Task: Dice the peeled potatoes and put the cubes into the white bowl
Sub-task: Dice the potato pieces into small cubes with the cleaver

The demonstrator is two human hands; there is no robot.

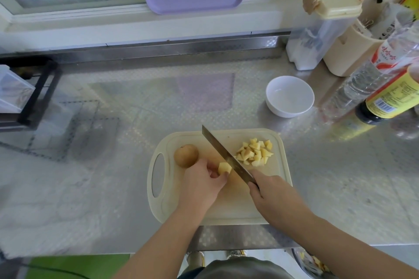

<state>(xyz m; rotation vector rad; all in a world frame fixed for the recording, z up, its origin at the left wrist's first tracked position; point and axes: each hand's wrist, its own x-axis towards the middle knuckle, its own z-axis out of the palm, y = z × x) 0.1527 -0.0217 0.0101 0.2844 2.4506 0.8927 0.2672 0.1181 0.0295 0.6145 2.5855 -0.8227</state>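
Cutting board [226,206] on tabletop [136,108]. Left hand [201,182] fingers pinch potato piece [224,168] mid-board. Right hand [275,197] clenched on knife [226,154] handle, blade beside piece. Cubes [255,152] on board's far-right corner. White bowl [289,96] beyond board, right.

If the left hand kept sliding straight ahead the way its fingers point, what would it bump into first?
Probably the knife blade. The left hand points up-right, its fingers already on a potato piece lying right against the blade; the pile of cubes lies beyond.
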